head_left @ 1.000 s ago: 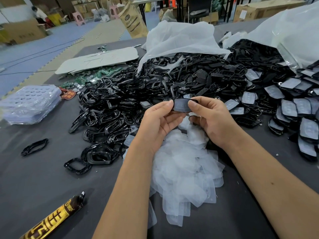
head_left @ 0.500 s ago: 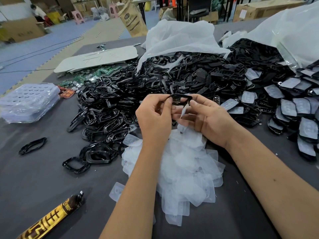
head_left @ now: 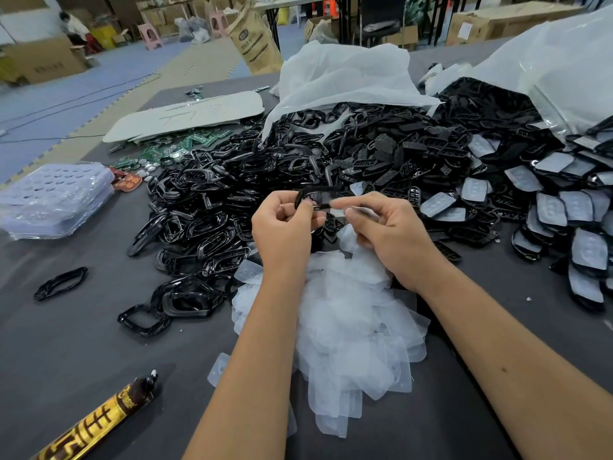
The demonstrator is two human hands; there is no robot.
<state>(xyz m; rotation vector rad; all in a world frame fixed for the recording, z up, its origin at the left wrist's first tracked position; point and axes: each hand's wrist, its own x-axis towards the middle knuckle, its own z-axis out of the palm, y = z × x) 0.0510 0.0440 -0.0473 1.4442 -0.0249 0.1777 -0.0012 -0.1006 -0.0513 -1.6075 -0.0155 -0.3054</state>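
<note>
Black frame (head_left: 316, 196) in left hand (head_left: 282, 224)

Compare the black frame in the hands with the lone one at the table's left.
The held frame is aloft, pinched by left hand and right hand; the lone frame lies flat on the table, untouched. The held frame is by the heap; the lone frame lies apart. Both are glossy black.

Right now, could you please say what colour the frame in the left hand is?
Glossy black frame, best in the head view.
</note>
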